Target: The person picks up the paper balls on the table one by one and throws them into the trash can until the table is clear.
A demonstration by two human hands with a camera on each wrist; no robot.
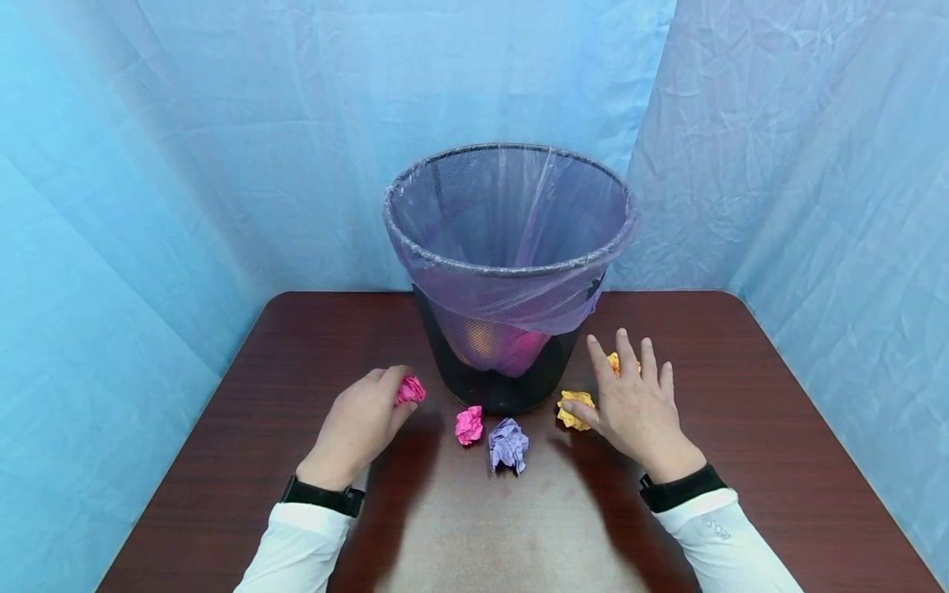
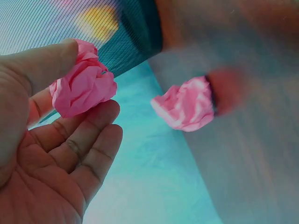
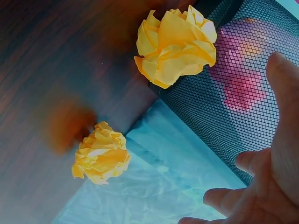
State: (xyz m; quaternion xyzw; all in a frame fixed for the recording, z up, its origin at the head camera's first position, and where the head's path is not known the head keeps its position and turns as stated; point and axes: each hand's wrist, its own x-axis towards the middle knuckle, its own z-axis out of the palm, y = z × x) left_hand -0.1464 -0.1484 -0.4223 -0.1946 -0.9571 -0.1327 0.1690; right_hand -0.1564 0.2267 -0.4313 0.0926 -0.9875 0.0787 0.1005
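Observation:
Between thumb and fingers, my left hand point(image 1: 363, 424) pinches a crumpled pink paper ball point(image 2: 84, 84), left of the bin's base. A second pink paper ball point(image 1: 469, 425) lies on the table just right of that hand, beside a crumpled purple paper ball point(image 1: 508, 445). My right hand point(image 1: 639, 412) is spread with fingers extended, over two yellow paper balls. The nearer yellow ball point(image 1: 575, 410) is by the thumb; the farther yellow ball point(image 1: 614, 362) is partly hidden behind the fingers. In the right wrist view both balls stand apart from the hand.
A black mesh bin point(image 1: 474, 387) with a purple liner point(image 1: 511, 301) stands at the table's back middle. Pink and yellow paper shows through its mesh. The dark wooden table point(image 1: 326, 338) is bordered by blue cloth point(image 1: 296, 148) behind and at both sides.

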